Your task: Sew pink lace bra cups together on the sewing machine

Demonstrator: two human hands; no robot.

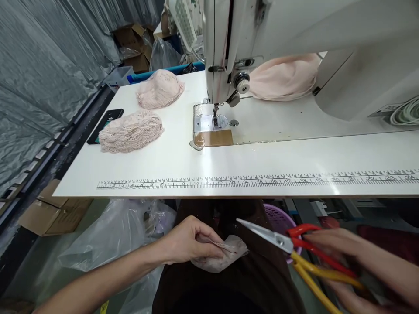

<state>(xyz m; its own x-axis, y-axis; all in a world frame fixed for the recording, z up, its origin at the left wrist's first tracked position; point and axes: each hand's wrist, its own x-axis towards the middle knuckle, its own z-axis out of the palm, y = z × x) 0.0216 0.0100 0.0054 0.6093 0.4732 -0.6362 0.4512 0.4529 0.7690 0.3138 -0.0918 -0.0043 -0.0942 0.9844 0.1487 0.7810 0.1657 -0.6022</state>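
Note:
Above my lap, my left hand [193, 244] pinches a small piece of thin, pale pink fabric [225, 257] between thumb and fingers. My right hand [343, 257], slightly blurred, is around the handles of a pair of scissors [278, 240] with one red and one yellow handle loop. The silver blades look closed and point up and left, a little apart from the fabric. Part of my right hand's grip is hidden behind the handles.
A sewing machine [216, 52] stands on the white table [147, 170], with pink fabric [284, 78] under its arm. Pink lace piles [131, 133] and a phone [104, 124] lie left. A printed ruler [229, 181] runs along the front edge. Below are plastic bags [111, 235] and a purple basket [278, 218].

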